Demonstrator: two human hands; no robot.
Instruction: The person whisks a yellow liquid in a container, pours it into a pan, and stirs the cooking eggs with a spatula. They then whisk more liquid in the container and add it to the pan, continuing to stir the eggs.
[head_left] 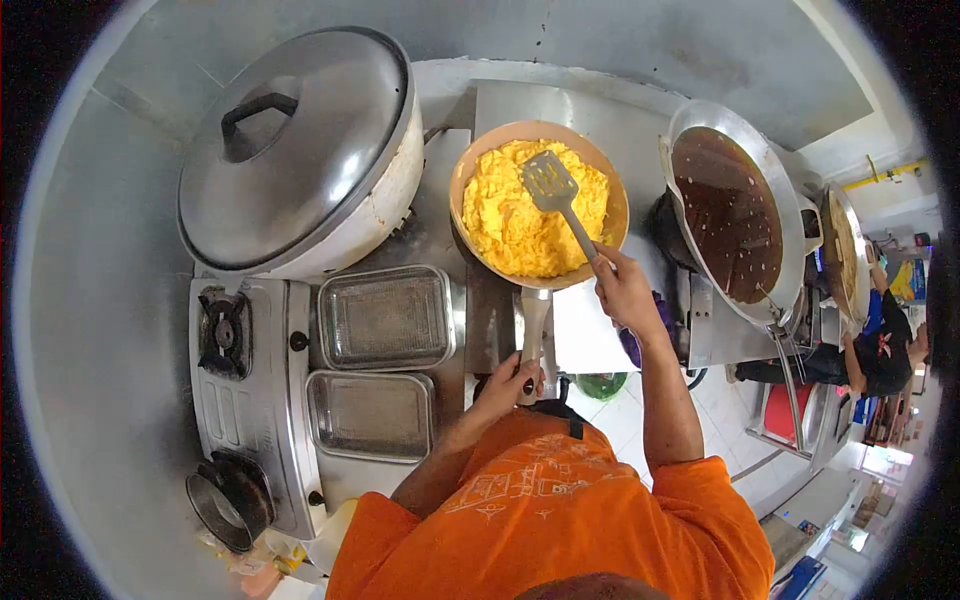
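1. The frying pan (617, 195) is seen ahead of both hands, its yellow scrambled egg (500, 225) lying well beyond the fingers of the left hand (508, 388) and nearer to those of the right hand (627, 288).
2. The pan's pale handle (535, 325) is pointed back toward the body and is met near its end by the left hand.
3. The left fingers are curled closed around that handle; the far side of the grip is hidden.
4. The grey slotted spatula (549, 182) is gripped by its shaft in the right hand, whose fingers are folded closed around it beside the pan's near right rim.
5. The spatula's blade is held over the egg; whether it is pressed in cannot be told.
6. A pale line design (530, 470) is printed on the orange shirt (590, 540), but no lettering can be made out on it.
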